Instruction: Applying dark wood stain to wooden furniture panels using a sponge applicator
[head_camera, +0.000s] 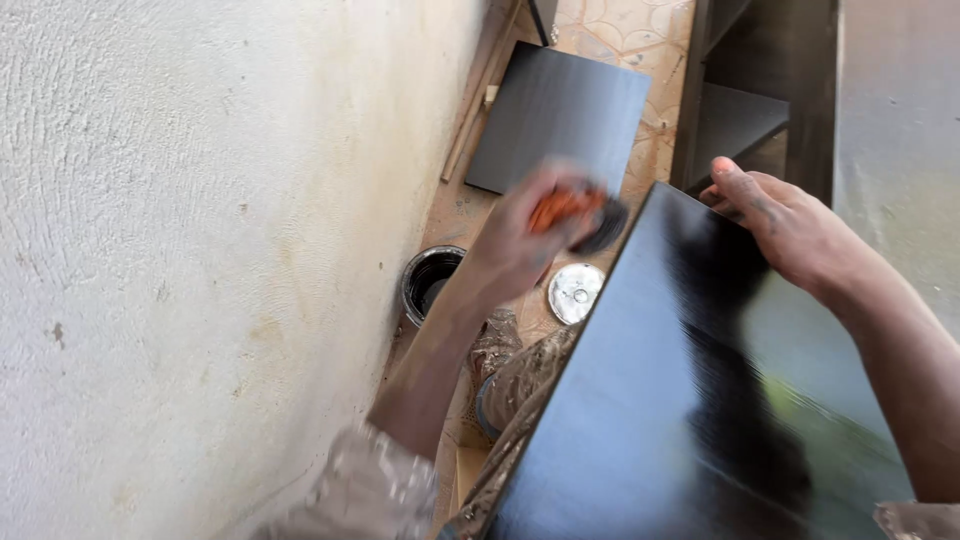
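Lower right: glossy black board (690, 400), wet-looking, propped on the knees. Right hand (790, 235) clasps its far edge, fingers curled; slipping could smear the finish. Centre: left hand (520, 240), blurred, grips an orange-handled brush (575, 212); drips are possible. Beyond: open paint tin (430, 280), unlabelled silver lid (575, 292), second dark panel (560, 115).

left hand (520, 235) and brush (575, 212) motion-blurred
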